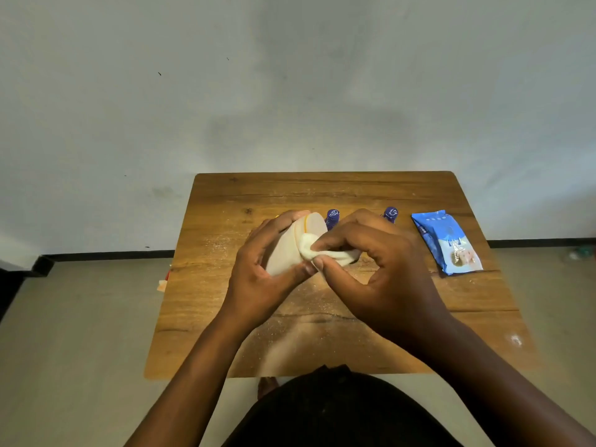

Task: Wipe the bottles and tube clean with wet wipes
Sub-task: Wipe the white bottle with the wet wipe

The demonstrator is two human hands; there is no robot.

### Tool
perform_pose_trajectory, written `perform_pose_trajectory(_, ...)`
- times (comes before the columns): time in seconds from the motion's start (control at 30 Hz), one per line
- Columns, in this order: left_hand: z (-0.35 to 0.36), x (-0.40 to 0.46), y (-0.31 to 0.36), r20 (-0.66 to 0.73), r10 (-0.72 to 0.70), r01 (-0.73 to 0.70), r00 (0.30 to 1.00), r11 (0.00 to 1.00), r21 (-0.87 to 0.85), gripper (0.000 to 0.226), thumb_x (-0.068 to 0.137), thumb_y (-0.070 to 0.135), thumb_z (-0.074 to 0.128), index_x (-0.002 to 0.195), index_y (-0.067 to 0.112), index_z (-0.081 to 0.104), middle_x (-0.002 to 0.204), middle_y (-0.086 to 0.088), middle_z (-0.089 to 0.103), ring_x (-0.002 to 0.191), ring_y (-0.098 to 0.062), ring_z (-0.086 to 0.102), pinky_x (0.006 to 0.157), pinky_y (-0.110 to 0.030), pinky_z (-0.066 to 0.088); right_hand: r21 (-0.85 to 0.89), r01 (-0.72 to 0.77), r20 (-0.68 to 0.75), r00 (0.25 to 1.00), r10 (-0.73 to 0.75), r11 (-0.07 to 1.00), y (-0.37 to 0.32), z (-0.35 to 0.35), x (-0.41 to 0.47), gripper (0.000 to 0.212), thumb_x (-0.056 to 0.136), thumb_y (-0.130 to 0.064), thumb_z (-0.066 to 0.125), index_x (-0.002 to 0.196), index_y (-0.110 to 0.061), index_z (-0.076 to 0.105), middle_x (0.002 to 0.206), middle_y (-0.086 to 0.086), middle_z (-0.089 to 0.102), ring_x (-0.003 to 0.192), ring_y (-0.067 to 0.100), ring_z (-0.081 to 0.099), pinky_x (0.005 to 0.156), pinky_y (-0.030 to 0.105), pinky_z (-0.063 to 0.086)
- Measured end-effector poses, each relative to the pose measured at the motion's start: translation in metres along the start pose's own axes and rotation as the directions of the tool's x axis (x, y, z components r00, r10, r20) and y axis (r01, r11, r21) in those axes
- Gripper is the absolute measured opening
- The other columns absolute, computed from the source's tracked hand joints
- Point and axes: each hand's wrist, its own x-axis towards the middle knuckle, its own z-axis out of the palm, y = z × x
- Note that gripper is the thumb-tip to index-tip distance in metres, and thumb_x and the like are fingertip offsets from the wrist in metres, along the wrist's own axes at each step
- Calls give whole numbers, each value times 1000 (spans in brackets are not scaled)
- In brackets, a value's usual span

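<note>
Frame ctr, above the wooden worktop: left hand w/ fingers curled round a pale tube, flat end tilted up toward the wall. Right hand pinches a white wet wipe btwn thumb & forefinger, wipe pressed on the tube's side. Behind the hands, 2 purple-capped bottles stand upright, partly hidden by the right hand. Blue wipes pack lies flat at frame right, well apart from the hands.
</note>
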Motion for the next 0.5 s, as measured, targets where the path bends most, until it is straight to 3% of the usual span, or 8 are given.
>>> perform_pose_trajectory(0.1, -2, 2, 1, 51, 19, -22, 999, 998, 60, 62, 77, 41, 83, 134, 47, 60, 129, 13, 63, 123, -25, 59, 94, -56, 56, 32, -48, -18, 999, 49, 998, 3, 2, 6, 19, 92, -25, 74, 110, -22, 78, 98, -12, 71, 90, 5, 64, 67, 15, 50)
perform_pose_trajectory(0.27, -4, 5, 3, 94, 73, -87, 993, 984, 159, 63, 76, 51, 82, 133, 57, 55, 124, 20, 62, 119, -18, 57, 89, -54, 56, 39, -161, -96, 982, 164, 986, 11, 2, 20, 23, 98, -24, 71, 120, -27, 77, 107, -10, 71, 98, 2, 63, 72, 12, 51)
perform_pose_trajectory(0.4, -4, 5, -2, 66, 35, -43, 997, 991, 130, 65, 76, 47, 84, 136, 42, 59, 128, 15, 63, 122, -23, 58, 91, -57, 55, -1, -51, -25, 998, 51, 999, 18, 1, 14, 25, 95, -13, 74, 117, -23, 78, 107, -4, 67, 99, 8, 61, 71, 11, 48)
perform_pose_trajectory(0.5, -1, 2, -3, 72, 35, -43, 997, 992, 122, 62, 77, 44, 83, 135, 48, 59, 128, 13, 63, 121, -26, 59, 92, -59, 53, -35, 96, 99, 991, -92, 995, 24, -4, 5, 22, 91, -12, 75, 109, -23, 81, 105, -4, 63, 98, 10, 60, 73, 14, 48)
